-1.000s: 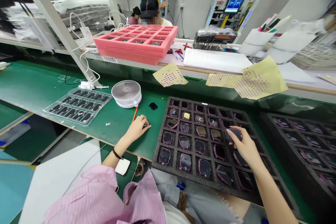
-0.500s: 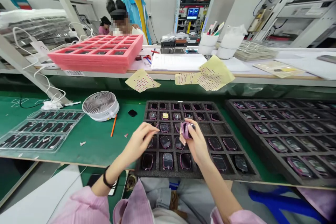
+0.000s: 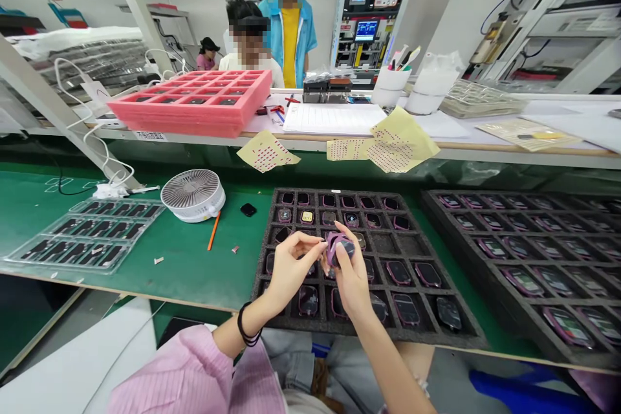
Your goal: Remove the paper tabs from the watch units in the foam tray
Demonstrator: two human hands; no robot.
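You hold one purple-framed watch (image 3: pixel 334 245), centre. Before you: two dark foam trays (image 3: pixel 412 244), centre and right; one clear tray (image 3: pixel 87 240), one fan (image 3: pixel 191 193), one orange stick (image 3: pixel 213 233), left; three co-workers (image 3: pixel 291 39), top.

Glossy watch (image 3: pixel 334 244), rough matt foam tray (image 3: pixel 411 244), smooth plastic fan (image 3: pixel 193 195)

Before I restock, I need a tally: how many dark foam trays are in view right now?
2: the middle tray, near the centre of the picture, and the right-hand tray beside it, cut off by the picture's edge. Others could be hidden beneath or beyond.
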